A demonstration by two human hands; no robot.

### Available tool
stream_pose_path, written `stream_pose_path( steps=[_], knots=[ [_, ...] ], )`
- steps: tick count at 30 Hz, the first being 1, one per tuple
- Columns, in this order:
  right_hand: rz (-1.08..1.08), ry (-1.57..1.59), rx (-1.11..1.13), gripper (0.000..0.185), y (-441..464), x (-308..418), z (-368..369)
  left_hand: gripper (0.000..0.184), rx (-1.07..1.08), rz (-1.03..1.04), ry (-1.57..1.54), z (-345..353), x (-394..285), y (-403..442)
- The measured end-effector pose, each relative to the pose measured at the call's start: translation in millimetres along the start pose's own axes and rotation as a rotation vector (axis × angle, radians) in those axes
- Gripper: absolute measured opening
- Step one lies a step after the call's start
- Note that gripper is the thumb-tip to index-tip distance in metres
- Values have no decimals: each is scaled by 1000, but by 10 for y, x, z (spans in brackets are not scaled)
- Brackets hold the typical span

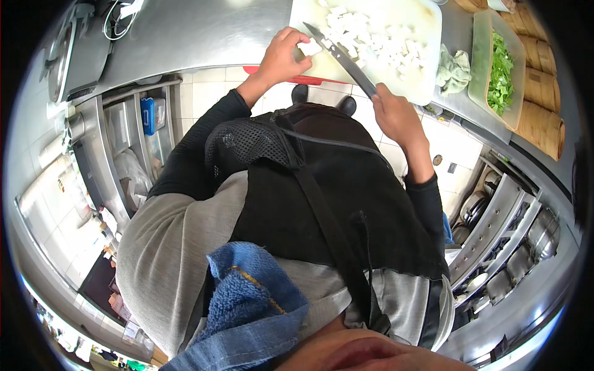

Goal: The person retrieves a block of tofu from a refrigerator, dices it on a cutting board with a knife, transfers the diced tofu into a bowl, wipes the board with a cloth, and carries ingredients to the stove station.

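Note:
My left hand [283, 58] pinches a white food piece [310, 47] between thumb and fingers at the near left edge of the cutting board [424, 83]. What food it is I cannot tell. A kitchen knife [351, 65] is gripped by its handle in my right hand [399, 116]. Its blade slants up and left over the board, the tip close beside the held piece. Many small white diced pieces [402, 52] lie spread on the board beyond and to the right of the blade.
A crumpled pale green cloth [453, 72] sits right of the board. Beyond it stands a plastic container [479, 77] of chopped greens [500, 74], then stacked woven baskets [537, 83]. A white cable [117, 23] lies far left on the steel counter [204, 31]. Shelves with pans [476, 207] are below right.

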State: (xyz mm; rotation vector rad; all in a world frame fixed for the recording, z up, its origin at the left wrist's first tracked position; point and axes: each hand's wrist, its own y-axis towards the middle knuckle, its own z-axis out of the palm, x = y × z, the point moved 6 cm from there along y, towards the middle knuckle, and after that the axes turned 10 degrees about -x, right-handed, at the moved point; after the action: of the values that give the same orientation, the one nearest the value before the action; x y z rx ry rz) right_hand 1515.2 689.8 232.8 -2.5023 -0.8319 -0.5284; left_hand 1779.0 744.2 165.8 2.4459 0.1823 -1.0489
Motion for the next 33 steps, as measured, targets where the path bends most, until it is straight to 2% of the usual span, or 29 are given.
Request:
stream_pose_path(
  steps=[4, 7, 11, 12, 15, 16, 17, 19, 21, 23, 24, 25, 26, 30, 33],
  knots=[
    [-16, -110, 23, 24, -46, 7, 245, 32, 18, 45, -17, 44, 67, -51],
    [-105, 165, 14, 24, 202, -259, 516, 31, 4, 41, -11, 5, 31, -65],
    [-1, -20, 45, 23, 3, 17, -14, 27, -40, -23, -20, -96, -10, -105],
    [-34, -40, 55, 24, -41, 23, 0, 26, -36, -32, -22, -93, -10, -112],
    [-20, -10, 79, 23, 23, -68, 318, 24, -57, -16, -41, -37, -19, -107],
    [-70, 112, 55, 25, 59, -37, 309, 23, -71, -2, -52, 1, -35, -74],
    [-47, 158, 123, 27, 35, -102, 268, 23, -79, 1, -68, 45, -33, -16],
    [-16, 195, 28, 27, -50, -214, 26, 23, -82, -6, -85, 100, -28, 55],
    [128, 135, -20, 25, -201, -279, -344, 24, -104, 34, -107, 166, -160, 218],
    [106, 40, -249, 26, -355, -391, -548, 26, -184, 90, -95, 150, -354, 318],
    [93, -32, -331, 29, -396, -410, -632, 41, -170, 111, 8, 153, -401, 324],
    [79, -104, -416, 31, -411, -420, -705, 48, -110, 227, -1, 174, -621, 403],
    [90, -123, -450, 44, -406, -445, -715, 55, -44, 337, -8, 192, -931, 483],
    [18, -141, -491, 47, -435, -370, -746, 79, 321, 608, 147, 667, -1503, 431],
    [35, -128, -482, 46, -701, -424, -961, 83, 303, 497, 278, 849, -1262, 462]
  ],
)
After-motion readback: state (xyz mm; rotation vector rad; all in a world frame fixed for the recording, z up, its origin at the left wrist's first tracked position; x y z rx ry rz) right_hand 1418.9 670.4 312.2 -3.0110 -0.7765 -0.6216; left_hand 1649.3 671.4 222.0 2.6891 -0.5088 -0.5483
